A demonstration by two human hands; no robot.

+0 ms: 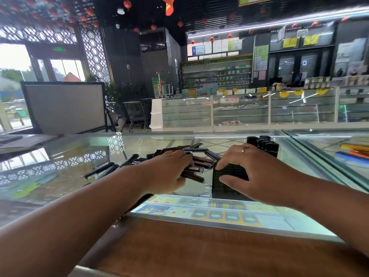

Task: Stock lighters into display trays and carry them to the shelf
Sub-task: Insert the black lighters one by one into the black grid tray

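Both hands work at the middle of the glass counter [79,156], side by side and almost touching.

The right hand [245,166] holds the black display tray [227,176], which stands on the glass at about 5 o'clock from the heap of lighters [197,162]. Its grip is narrow and closed on the tray. The thumb is on the near face and the fingers reach over the top edge, most likely to steady the tray so it does not slide or tip on the smooth glass while it is filled.

The left hand [171,168] lies over the near edge of the heap. Its grip seems curled round a small bundle of lighters, whose ends fan out from under the fingers. It is hard to tell how many it really has. The bundle sits just at 9 o'clock of the tray, so the way to the slots is short.

The lighters in the heap lie flat. Their long axes run roughly from 9 to 3 o'clock, and those under the left hand point towards 4 o'clock, at the tray. They probably have to be turned on end before they go in. A few stray lighters [103,169] lie apart at 9 o'clock of the heap, with their long axes running from 7 to 1 o'clock.

A second tray [263,145] stands at 1 o'clock behind the right hand. The lighters in it are upright with their tops up, and it looks full. It is probably parked there out of the way until it is carried to the shelf.
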